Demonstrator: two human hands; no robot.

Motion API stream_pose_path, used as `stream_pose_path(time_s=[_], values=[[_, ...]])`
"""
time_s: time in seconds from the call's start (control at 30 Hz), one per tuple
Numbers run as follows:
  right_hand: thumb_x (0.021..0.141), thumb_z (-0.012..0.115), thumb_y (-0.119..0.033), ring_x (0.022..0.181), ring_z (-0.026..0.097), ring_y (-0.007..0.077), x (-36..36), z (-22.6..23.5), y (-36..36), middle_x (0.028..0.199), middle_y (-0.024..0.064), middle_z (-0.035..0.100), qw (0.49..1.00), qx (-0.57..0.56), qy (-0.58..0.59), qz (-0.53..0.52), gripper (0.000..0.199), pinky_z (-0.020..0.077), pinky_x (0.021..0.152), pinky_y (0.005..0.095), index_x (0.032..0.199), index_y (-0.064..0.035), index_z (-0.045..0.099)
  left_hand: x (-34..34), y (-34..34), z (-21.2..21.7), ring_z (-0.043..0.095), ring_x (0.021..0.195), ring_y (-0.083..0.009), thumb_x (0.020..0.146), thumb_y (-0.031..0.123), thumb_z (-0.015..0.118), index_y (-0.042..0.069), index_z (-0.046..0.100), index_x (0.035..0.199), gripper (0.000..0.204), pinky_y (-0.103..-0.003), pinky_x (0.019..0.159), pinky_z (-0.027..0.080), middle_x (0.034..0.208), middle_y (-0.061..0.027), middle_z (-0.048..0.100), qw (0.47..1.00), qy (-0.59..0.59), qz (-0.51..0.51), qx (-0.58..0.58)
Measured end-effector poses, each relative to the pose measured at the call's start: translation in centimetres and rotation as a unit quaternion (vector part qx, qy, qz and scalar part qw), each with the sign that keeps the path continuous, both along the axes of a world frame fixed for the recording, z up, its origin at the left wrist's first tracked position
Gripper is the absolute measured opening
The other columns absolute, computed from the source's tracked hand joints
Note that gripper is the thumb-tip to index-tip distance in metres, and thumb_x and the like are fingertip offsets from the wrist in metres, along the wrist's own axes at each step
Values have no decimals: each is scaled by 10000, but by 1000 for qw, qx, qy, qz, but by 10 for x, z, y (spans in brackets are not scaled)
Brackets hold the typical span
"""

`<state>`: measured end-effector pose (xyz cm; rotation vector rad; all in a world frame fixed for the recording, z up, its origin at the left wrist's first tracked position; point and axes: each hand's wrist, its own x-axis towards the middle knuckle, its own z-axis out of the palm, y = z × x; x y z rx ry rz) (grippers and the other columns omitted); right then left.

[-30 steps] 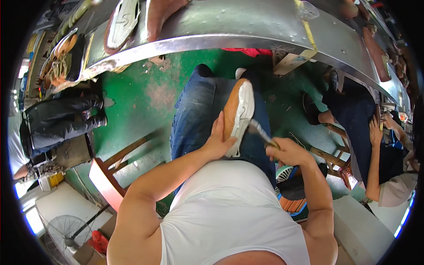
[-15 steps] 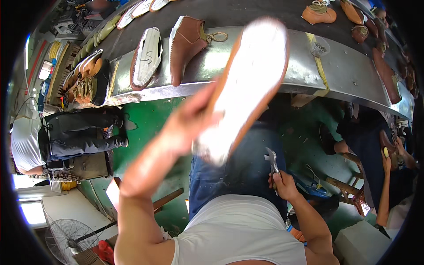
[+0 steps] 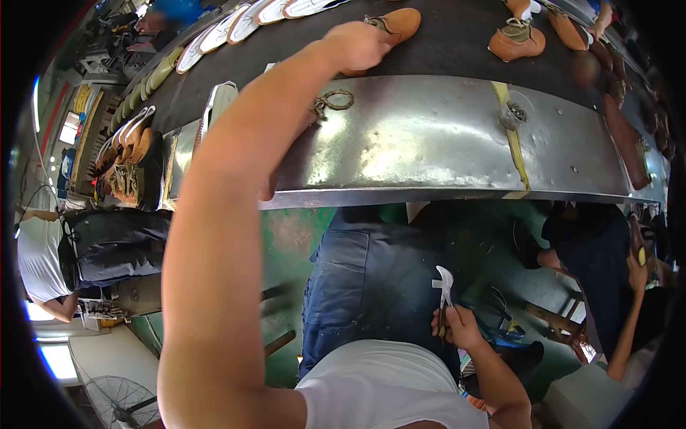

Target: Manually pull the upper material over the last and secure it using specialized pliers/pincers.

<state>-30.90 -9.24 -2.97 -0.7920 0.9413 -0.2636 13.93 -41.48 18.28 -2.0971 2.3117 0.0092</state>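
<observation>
My left arm stretches far forward over the bench. My left hand (image 3: 359, 47) is closed around the heel end of a tan shoe (image 3: 401, 24), which sits upright, sole down, on the dark surface. The hand covers the back of the shoe. By my right thigh, my right hand (image 3: 459, 326) grips the handles of metal lasting pincers (image 3: 444, 282), their curved head pointing up. A brown boot and a white-soled shoe (image 3: 222, 93) at the bench's left are mostly hidden behind my left arm.
A metal bench edge (image 3: 400, 143) runs across in front of me. On it stands a clear cup of small bits (image 3: 514, 113). White-soled shoes (image 3: 246, 23) line the far left; another tan shoe (image 3: 516, 41) stands right. People work at both sides.
My left hand has carried the shoe from above my lap, sole showing, forward onto the dark surface, where it now stands sole down. My right hand still holds the pincers.
</observation>
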Motion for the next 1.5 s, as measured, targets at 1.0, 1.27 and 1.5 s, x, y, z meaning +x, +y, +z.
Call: stream_pose_path(time_s=[1.0, 1.27, 1.5], values=[[1058, 441, -356, 583, 606, 128, 2, 8, 26, 822, 107, 678, 993, -77, 84, 34, 404, 399, 422, 232, 1074, 20, 588, -115, 410, -152, 691, 878, -378, 789, 436, 776, -85, 476, 1348, 820, -399, 813, 547, 950, -248, 698, 872, 431, 194, 126], [1033, 518, -283, 622, 615, 114, 7, 13, 32, 825, 89, 675, 997, -43, 54, -45, 320, 385, 433, 225, 1094, 26, 578, -128, 292, -202, 663, 1037, -223, 829, 349, 786, 36, 522, 1359, 671, -336, 875, 540, 1217, -144, 642, 789, 556, 110, 236], [921, 691, -254, 729, 617, 135, 16, 51, 22, 835, 58, 661, 965, -236, 112, 34, 360, 513, 707, 302, 1128, 24, 594, -128, 292, -186, 615, 1065, -158, 936, 214, 698, 47, 482, 1388, 528, -341, 922, 523, 1200, -82, 635, 555, 737, 180, 342]])
